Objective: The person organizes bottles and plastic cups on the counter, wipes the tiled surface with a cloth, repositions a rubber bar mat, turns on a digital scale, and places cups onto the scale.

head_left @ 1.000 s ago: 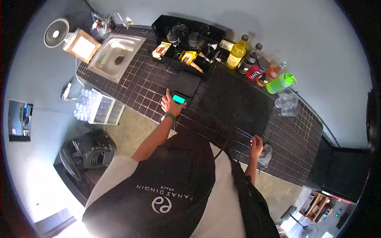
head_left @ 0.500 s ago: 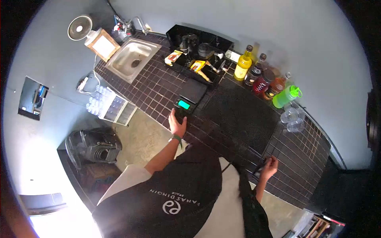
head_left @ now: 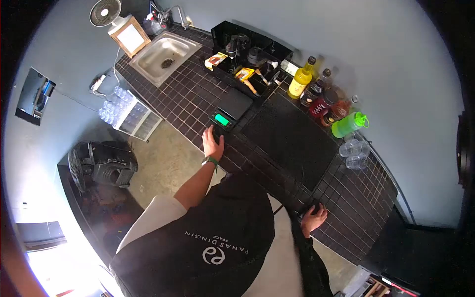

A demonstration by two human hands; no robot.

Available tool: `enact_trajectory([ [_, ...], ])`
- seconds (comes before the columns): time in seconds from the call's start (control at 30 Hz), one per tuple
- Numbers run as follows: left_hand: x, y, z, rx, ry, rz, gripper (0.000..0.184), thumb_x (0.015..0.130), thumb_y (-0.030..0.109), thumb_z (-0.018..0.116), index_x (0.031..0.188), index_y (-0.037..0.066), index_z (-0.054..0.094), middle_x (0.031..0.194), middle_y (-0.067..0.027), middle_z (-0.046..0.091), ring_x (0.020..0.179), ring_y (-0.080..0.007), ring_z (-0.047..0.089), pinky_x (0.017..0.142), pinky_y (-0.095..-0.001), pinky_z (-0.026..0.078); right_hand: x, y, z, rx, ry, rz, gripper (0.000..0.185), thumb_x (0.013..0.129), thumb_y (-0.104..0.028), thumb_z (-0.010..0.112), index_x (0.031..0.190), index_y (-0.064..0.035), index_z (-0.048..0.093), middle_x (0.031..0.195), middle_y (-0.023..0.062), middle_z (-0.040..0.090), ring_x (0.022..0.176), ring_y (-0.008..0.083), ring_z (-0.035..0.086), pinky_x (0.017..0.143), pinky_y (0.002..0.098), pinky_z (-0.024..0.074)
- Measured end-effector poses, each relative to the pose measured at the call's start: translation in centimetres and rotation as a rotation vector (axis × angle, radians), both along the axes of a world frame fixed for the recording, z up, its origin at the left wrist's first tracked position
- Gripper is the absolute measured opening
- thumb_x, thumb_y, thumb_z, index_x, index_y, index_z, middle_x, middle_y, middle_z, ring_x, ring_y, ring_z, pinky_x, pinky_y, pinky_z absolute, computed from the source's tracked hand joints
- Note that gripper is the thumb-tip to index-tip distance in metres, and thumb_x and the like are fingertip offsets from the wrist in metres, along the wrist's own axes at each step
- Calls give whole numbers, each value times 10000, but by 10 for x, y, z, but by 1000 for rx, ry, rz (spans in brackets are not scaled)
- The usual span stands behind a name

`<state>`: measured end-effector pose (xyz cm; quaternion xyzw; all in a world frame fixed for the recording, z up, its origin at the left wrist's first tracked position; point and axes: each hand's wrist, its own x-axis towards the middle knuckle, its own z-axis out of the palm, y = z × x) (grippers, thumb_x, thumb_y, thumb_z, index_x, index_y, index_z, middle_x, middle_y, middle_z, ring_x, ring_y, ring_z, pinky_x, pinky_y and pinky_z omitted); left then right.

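My left hand rests at the counter's near edge with its fingers stretched out and thumb apart. Just beyond its fingertips is a black digital scale with a lit green display. My right hand lies at the near edge further right, fingers spread and pointing away from me. A small dark shape is beside its thumb, too dim to make out. Between and beyond the hands lies a black mat on the dark tiled counter.
Behind the scale stands a black organizer box with packets and brushes. Several bottles, including a yellow bottle and a green squeeze bottle, line the wall near clear cups. A steel sink and a fan are at the far left.
The view has shifted slightly. My right hand has moved a little left and closer to my body, its fingers going from curled to flatter. My left hand stays by the scale.
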<state>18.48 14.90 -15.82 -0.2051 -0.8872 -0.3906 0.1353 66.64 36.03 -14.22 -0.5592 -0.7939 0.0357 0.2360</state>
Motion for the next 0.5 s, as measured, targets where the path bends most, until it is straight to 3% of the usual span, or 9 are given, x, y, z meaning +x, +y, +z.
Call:
enact_trajectory([
  [0.17,3,0,5,16,-48,11,631,872,138,716,1430,15,449,1362,-233,503,1289,-420,477,1108,-489,414,0,-2,-1,7,7,-1,336,909,-191,655,1212,-46,648,1249,180,605,1175,395,564,1011,526,460],
  [0.5,0,-1,0,24,14,-4,460,844,107,712,1250,0,522,1240,-219,540,1191,-415,517,1042,-487,436,1,-2,-1,32,13,10,328,915,-187,656,1209,-44,644,1230,171,609,1159,391,569,982,515,482],
])
